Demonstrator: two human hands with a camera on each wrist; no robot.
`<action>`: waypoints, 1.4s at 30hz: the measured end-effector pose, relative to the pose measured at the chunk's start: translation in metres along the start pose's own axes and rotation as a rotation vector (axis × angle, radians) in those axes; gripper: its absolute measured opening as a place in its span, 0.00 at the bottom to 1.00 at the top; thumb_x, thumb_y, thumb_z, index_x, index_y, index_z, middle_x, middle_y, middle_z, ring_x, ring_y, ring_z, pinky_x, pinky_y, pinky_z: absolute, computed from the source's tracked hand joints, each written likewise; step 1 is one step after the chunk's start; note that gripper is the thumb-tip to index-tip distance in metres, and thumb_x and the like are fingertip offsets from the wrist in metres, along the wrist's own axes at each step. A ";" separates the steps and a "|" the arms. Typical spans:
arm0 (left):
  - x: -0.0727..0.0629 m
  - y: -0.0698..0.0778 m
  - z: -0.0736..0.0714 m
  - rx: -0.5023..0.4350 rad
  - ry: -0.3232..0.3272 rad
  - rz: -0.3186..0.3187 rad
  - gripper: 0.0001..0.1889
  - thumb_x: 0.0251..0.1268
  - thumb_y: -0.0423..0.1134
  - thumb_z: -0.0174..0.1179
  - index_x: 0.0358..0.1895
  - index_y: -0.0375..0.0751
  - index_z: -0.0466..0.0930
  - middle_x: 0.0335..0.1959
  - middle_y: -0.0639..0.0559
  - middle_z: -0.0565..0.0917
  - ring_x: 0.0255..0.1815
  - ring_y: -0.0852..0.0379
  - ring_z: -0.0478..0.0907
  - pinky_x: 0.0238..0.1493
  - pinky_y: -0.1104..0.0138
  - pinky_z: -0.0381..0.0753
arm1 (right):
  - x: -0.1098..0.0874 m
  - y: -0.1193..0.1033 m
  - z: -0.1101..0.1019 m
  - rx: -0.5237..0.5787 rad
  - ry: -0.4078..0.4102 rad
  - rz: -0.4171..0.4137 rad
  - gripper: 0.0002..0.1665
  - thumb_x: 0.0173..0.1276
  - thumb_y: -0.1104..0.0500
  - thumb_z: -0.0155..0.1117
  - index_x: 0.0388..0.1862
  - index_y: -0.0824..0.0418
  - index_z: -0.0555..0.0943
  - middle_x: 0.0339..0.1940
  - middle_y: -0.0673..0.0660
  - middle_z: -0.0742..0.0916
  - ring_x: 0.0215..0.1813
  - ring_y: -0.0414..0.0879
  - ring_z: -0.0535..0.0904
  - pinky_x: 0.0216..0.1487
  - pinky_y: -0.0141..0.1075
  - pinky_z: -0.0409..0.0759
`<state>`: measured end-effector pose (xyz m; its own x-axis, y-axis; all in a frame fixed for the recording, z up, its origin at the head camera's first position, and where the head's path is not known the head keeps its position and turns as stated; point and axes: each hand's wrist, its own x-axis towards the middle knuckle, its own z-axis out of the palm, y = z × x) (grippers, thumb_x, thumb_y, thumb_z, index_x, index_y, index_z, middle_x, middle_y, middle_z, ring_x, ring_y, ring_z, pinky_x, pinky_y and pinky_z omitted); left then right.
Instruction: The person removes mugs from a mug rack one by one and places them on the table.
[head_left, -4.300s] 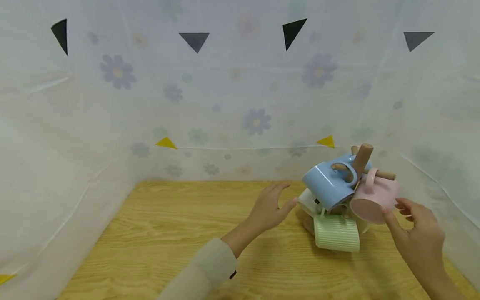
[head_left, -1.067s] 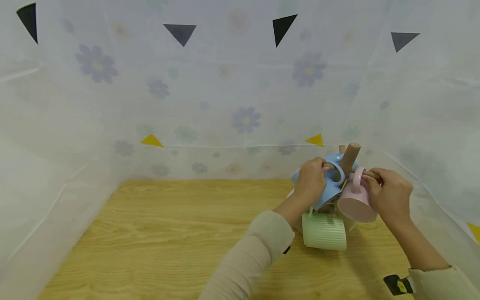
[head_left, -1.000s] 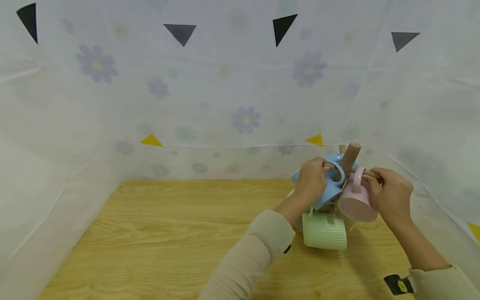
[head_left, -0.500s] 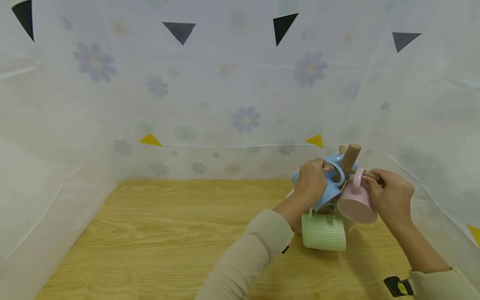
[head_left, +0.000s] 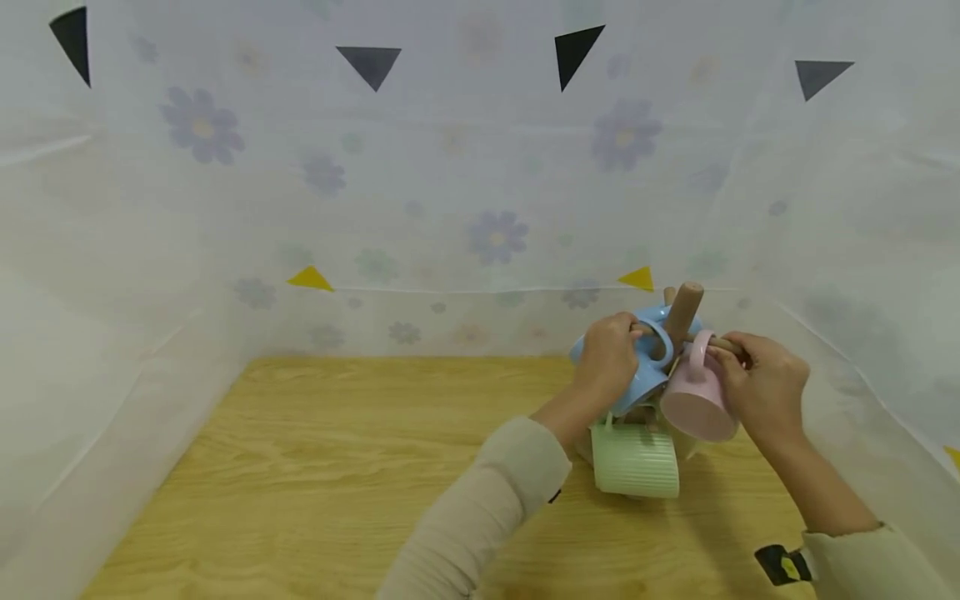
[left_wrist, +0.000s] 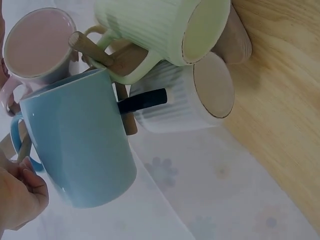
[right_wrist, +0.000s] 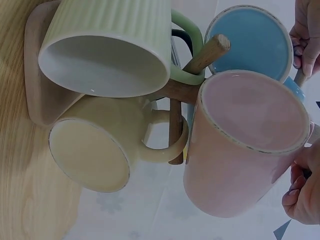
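Observation:
A wooden mug tree [head_left: 684,310] stands at the right of the table, hung with several mugs. My left hand [head_left: 609,354] pinches the tip of its upper left peg, beside a blue mug [head_left: 643,385]. On the opposite side my right hand [head_left: 767,385] grips the upper right peg, next to a pink mug [head_left: 697,402]. Lower down hang a ribbed green mug [head_left: 636,463], a white mug with a dark handle [left_wrist: 212,85] and a cream mug [right_wrist: 90,155]. More blue shows behind the post, partly hidden.
The wooden base [right_wrist: 37,75] of the tree shows in the right wrist view. A wood-grain table [head_left: 337,475] stretches to the left. Pale flowered sheeting [head_left: 450,183] with dark and yellow triangles encloses the back and sides.
Several seconds ago both hands were off the pegs; since then they have taken hold of one each. In the last half second the tree with its mugs has shifted slightly left.

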<state>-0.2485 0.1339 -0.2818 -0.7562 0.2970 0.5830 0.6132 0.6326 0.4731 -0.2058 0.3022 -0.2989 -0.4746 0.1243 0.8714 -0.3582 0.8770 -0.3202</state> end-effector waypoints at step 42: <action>-0.023 -0.074 -0.043 0.059 0.225 0.135 0.11 0.66 0.35 0.50 0.37 0.29 0.78 0.32 0.42 0.83 0.35 0.49 0.80 0.42 0.65 0.79 | 0.007 -0.039 0.081 0.127 0.045 -0.156 0.06 0.48 0.69 0.72 0.26 0.70 0.83 0.17 0.63 0.81 0.20 0.47 0.68 0.25 0.28 0.60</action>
<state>-0.2666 0.0494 -0.3012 -0.5946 0.2191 0.7736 0.6856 0.6407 0.3455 -0.2605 0.2309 -0.3106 -0.3698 0.0144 0.9290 -0.5247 0.8219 -0.2216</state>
